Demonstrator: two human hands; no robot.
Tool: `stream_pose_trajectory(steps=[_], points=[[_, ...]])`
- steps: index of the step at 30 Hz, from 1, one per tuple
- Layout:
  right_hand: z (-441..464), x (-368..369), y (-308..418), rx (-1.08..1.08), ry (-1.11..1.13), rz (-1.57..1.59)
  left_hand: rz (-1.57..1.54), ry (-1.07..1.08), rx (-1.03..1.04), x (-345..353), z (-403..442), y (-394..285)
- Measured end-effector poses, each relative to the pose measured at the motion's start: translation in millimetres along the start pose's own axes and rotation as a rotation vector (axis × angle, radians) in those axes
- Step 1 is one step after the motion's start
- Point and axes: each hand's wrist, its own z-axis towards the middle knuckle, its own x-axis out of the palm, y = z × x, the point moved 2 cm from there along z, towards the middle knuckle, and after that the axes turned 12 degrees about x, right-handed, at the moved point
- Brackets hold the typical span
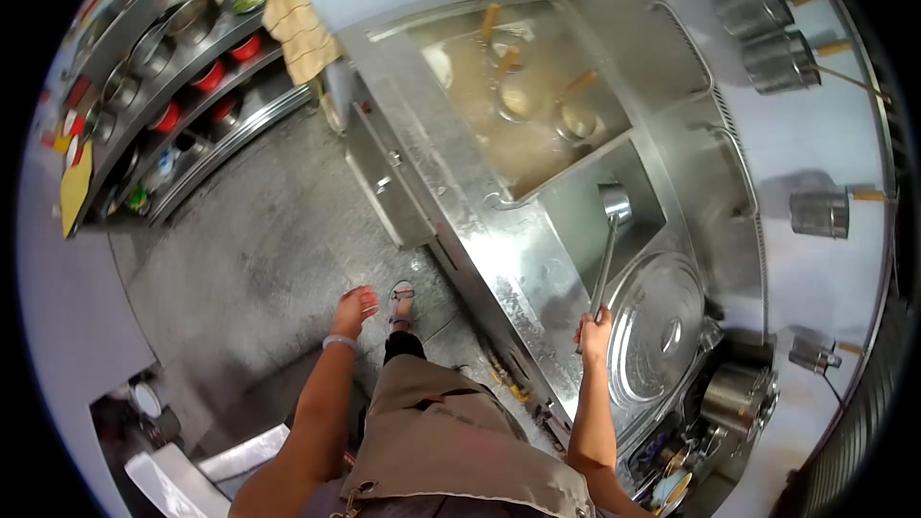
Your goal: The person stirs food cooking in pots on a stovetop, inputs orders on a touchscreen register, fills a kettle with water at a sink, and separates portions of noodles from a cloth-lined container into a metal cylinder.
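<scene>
My right hand [594, 332] is wrapped round the long metal handle of a ladle [615, 201]. The ladle's cup hangs in a rectangular steel well [578, 214] between the cooker and a large round lid [658, 326]. Over the floor to the left, my left hand [357, 309] hangs free, its fingers loosely extended and nothing in them. Ahead of the ladle, a square vat of cloudy liquid [460, 86] has several wooden-handled strainers [513, 99] standing in it, with pale food inside.
Metal strainer baskets [818, 214] with wooden handles hang along the right wall. Shelves at the far left carry steel pots [152, 50] and red bowls [208, 76]. A steel drawer [386, 177] juts from the counter front. A tall pot [734, 396] stands at the lower right.
</scene>
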Motion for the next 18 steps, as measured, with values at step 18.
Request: stream_pose_trajectory(steps=[18], points=[[-98.4,-53.5,-33.0,-0.276,0.087,-0.343,-0.204,-0.286,0.398,140.2,209.2,-124.8]])
